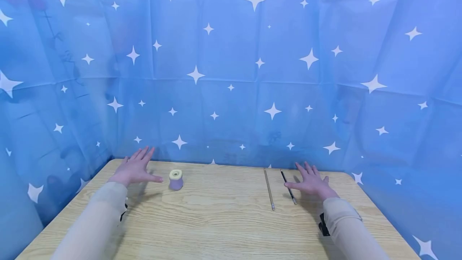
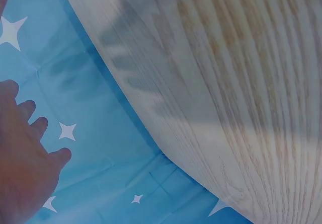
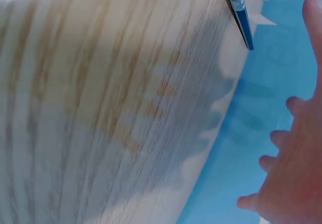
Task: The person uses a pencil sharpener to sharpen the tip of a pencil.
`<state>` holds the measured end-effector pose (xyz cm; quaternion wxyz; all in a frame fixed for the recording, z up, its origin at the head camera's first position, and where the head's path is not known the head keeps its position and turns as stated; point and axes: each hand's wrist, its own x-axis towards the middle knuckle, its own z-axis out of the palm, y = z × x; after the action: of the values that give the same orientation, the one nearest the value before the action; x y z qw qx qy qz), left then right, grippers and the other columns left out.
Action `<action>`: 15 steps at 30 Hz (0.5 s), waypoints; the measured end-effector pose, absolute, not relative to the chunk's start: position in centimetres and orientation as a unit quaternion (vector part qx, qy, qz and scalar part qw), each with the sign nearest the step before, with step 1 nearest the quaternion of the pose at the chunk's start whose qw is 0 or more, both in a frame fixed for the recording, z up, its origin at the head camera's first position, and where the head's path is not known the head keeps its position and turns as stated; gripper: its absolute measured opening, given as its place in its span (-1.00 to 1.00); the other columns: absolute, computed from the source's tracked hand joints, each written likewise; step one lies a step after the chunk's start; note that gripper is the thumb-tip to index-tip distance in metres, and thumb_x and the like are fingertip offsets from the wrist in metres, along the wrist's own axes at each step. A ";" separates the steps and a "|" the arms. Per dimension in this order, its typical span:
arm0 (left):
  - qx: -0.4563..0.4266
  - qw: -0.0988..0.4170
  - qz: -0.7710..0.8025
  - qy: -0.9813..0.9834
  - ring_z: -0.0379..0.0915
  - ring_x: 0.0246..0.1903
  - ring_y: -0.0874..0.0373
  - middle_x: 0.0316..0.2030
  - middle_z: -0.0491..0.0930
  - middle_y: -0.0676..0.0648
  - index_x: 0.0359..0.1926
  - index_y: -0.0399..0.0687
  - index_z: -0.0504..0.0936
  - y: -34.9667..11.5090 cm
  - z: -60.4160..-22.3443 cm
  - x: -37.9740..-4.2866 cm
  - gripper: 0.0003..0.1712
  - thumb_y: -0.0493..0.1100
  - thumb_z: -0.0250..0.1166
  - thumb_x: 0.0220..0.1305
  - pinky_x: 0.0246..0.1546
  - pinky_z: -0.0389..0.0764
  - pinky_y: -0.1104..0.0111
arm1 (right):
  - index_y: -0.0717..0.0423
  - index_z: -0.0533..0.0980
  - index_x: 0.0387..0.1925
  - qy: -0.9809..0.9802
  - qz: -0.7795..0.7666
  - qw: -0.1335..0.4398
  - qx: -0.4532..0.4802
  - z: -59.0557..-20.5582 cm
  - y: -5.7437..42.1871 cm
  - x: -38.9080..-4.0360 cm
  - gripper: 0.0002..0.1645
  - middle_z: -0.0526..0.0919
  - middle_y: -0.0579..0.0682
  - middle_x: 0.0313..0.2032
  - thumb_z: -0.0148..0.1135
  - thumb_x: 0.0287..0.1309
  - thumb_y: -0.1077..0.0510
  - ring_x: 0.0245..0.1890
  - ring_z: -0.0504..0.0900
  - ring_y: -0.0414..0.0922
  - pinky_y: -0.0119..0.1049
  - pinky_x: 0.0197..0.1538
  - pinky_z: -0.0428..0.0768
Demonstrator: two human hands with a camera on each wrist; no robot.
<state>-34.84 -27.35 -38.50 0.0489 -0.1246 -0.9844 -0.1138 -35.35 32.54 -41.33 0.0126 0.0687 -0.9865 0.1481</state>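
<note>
My left hand [image 1: 134, 172] hovers over the back left of the table with its fingers spread and holds nothing. Just right of its thumb stands a small purple pencil sharpener [image 1: 176, 181] with a cream top and a hole in it. Toward the right, my right hand [image 1: 313, 183] is likewise spread above the table, its thumb overlapping the dark pencil [image 1: 292, 196] in the head view. A tan pencil [image 1: 269, 191] lies to the left of that one. In the right wrist view the dark pencil [image 3: 243, 22] shows its eraser end, away from the hand [image 3: 297, 168].
The wooden table [image 1: 223, 228] has rounded back corners. A blue curtain with white stars [image 1: 231, 51] hangs behind it and along both sides. Shadows of the hands fall on the tabletop in both wrist views.
</note>
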 end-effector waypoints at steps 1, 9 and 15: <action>-0.126 0.050 -0.116 -0.984 -0.27 0.41 -0.39 0.46 -0.16 -0.39 0.52 -0.21 -0.13 -27.3 -38.5 -34.8 0.44 0.54 0.30 -0.11 0.22 -0.24 -0.39 | 0.16 -0.05 0.51 -0.987 0.148 0.013 0.068 -41.3 32.6 -35.4 0.30 -0.19 0.42 0.43 0.12 0.01 -0.55 0.36 -0.25 0.50 0.64 0.04 -0.34; -0.142 0.061 -0.138 -0.978 -0.25 0.40 -0.39 0.46 -0.14 -0.38 0.52 -0.21 -0.09 -27.4 -38.7 -35.0 0.40 0.49 0.34 -0.10 0.23 -0.19 -0.38 | 0.18 -0.05 0.50 -0.983 0.169 0.011 0.068 -41.1 32.2 -35.3 0.24 -0.18 0.44 0.43 0.13 0.08 -0.49 0.35 -0.24 0.52 0.65 0.05 -0.29; -0.166 0.063 -0.199 -0.964 -0.22 0.38 -0.42 0.44 -0.09 -0.41 0.50 -0.23 -0.02 -26.9 -38.8 -34.9 0.34 0.36 0.44 -0.09 0.22 -0.12 -0.37 | 0.27 -0.02 0.48 -0.977 0.194 0.028 0.083 -41.0 31.7 -35.3 0.18 -0.07 0.49 0.39 0.10 0.15 -0.43 0.32 -0.07 0.54 0.61 0.09 -0.04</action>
<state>-34.94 -26.91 -38.82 0.0629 -0.1656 -0.9639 -0.1990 -35.29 31.68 -40.98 0.0284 0.0828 -0.9770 0.1944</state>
